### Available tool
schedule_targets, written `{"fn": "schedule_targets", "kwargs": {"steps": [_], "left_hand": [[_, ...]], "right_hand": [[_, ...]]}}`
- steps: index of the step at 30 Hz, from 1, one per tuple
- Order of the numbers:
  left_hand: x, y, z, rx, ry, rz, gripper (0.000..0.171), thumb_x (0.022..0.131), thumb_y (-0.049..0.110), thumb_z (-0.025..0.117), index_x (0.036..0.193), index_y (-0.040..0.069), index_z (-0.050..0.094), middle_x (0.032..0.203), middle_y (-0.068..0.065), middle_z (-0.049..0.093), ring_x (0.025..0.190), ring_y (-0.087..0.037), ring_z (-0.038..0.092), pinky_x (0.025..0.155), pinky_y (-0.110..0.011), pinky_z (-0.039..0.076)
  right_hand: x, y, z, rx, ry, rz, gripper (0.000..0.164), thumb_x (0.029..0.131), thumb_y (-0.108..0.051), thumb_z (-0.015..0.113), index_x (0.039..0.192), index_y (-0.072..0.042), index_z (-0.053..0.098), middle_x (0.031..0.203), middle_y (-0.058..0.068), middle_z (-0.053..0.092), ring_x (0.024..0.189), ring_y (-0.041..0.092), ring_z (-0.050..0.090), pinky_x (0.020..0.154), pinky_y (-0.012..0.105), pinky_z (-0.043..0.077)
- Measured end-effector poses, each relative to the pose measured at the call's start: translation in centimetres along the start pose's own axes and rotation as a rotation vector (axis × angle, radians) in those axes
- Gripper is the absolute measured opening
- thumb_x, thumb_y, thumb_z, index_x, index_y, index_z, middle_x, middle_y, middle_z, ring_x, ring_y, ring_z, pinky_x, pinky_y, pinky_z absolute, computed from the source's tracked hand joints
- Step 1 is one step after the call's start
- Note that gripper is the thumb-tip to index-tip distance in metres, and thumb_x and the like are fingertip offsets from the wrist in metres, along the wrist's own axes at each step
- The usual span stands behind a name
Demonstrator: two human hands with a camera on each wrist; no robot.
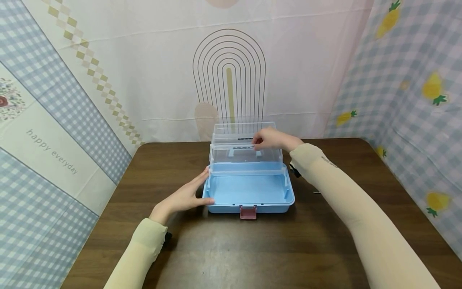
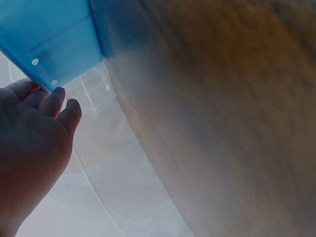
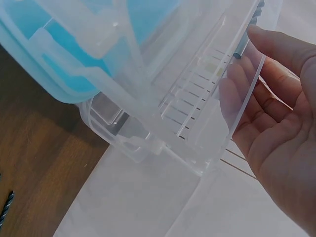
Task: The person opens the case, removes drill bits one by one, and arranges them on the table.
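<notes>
A light-blue toolbox (image 1: pixel 249 209) with clear raised trays (image 1: pixel 231 158) stands unfolded on the table. My left hand (image 1: pixel 184 196) rests at its left side, thumb stretched onto the front corner and fingers along the side wall; the left wrist view shows fingertips (image 2: pixel 58 96) against the blue plastic. Over the upper tray, my right hand (image 1: pixel 272 139) pinches one end of a dark drill bit (image 3: pixel 241 47). The bit's spiral part runs away from the thumb, and some fingers show through the clear tray wall. The blue bottom compartment (image 1: pixel 249 188) holds nothing visible.
Another dark drill bit (image 3: pixel 6 210) lies on the brown wooden table (image 1: pixel 252 249), right of the toolbox. A reddish latch (image 1: pixel 248 213) hangs at the box's front. Patterned cloth (image 1: pixel 162 80) hangs behind the table and along both sides.
</notes>
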State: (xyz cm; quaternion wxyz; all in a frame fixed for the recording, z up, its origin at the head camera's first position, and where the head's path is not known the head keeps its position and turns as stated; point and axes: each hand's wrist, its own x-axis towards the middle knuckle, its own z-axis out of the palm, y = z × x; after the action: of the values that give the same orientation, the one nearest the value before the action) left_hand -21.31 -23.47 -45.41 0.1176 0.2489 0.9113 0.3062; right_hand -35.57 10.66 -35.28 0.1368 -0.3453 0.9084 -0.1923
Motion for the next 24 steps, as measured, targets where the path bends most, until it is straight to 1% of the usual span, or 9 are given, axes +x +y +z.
{"fn": "schedule_targets", "kwargs": {"steps": [5,10,11,13,15,19,21,24], "left_hand": [[-0.1,0.1,0.0,-0.001,-0.003,-0.006,0.107,0.086,0.065,0.069,0.163,0.028,0.005,0.169,0.012,-0.002,0.152,-0.014,0.011,0.119,-0.049,0.023],[-0.1,0.1,0.0,-0.002,-0.002,-0.006,0.107,0.086,0.064,0.070,0.163,0.027,0.005,0.169,0.011,-0.002,0.152,-0.015,0.012,0.119,-0.049,0.023],[-0.1,0.1,0.0,-0.002,-0.003,-0.006,0.107,0.086,0.064,0.070,0.163,0.028,0.005,0.169,0.011,-0.002,0.152,-0.015,0.012,0.119,-0.050,0.023],[-0.2,0.0,0.0,-0.002,-0.005,-0.009,0.107,0.086,0.064,0.070,0.163,0.029,0.004,0.168,0.013,-0.003,0.152,-0.015,0.012,0.119,-0.050,0.023],[-0.1,0.0,-0.1,-0.001,-0.003,-0.009,0.106,0.086,0.064,0.069,0.163,0.030,0.004,0.169,0.011,-0.003,0.152,-0.015,0.012,0.119,-0.050,0.024],[0.0,0.0,-0.1,0.002,-0.002,-0.007,0.106,0.086,0.065,0.069,0.163,0.032,0.004,0.169,0.009,-0.002,0.152,-0.015,0.012,0.119,-0.050,0.024],[0.0,0.0,-0.1,0.000,-0.003,-0.005,0.106,0.086,0.065,0.069,0.163,0.031,0.004,0.170,0.008,-0.002,0.152,-0.016,0.012,0.118,-0.050,0.024],[-0.1,0.1,0.0,-0.004,-0.007,-0.009,0.106,0.086,0.064,0.069,0.163,0.029,0.004,0.169,0.010,-0.002,0.152,-0.016,0.012,0.119,-0.050,0.024]], "right_hand": [[-0.5,0.3,-0.2,0.046,-0.013,-0.004,0.024,0.097,-0.018,0.069,0.113,0.000,0.071,0.103,0.008,0.071,0.094,0.022,0.065,0.086,0.038,0.054],[-1.1,0.6,-0.5,0.106,-0.010,0.012,0.035,0.098,-0.036,0.068,0.116,-0.007,0.073,0.104,0.004,0.071,0.095,0.021,0.065,0.086,0.039,0.053],[-1.2,0.6,-0.6,0.112,-0.003,0.019,0.037,0.098,-0.039,0.067,0.116,-0.008,0.073,0.105,0.004,0.072,0.096,0.022,0.065,0.085,0.039,0.053],[-1.3,0.7,-0.7,0.119,0.023,0.024,0.040,0.099,-0.042,0.064,0.116,-0.007,0.074,0.106,0.007,0.072,0.095,0.024,0.065,0.084,0.040,0.052],[-1.4,0.8,-0.8,0.106,0.065,0.022,0.038,0.101,-0.039,0.062,0.117,-0.006,0.073,0.108,0.009,0.072,0.096,0.026,0.065,0.084,0.041,0.052],[-1.2,1.1,-0.9,0.058,0.148,0.016,0.031,0.103,-0.024,0.060,0.119,0.000,0.071,0.112,0.013,0.071,0.098,0.027,0.065,0.086,0.044,0.053],[-1.2,1.3,-0.9,0.044,0.166,0.025,0.027,0.103,-0.018,0.061,0.121,0.001,0.070,0.115,0.014,0.070,0.103,0.028,0.066,0.089,0.044,0.053],[-1.1,1.6,-0.7,0.035,0.169,0.028,0.025,0.101,-0.010,0.061,0.122,0.003,0.068,0.118,0.017,0.069,0.108,0.031,0.064,0.093,0.045,0.052]]}}
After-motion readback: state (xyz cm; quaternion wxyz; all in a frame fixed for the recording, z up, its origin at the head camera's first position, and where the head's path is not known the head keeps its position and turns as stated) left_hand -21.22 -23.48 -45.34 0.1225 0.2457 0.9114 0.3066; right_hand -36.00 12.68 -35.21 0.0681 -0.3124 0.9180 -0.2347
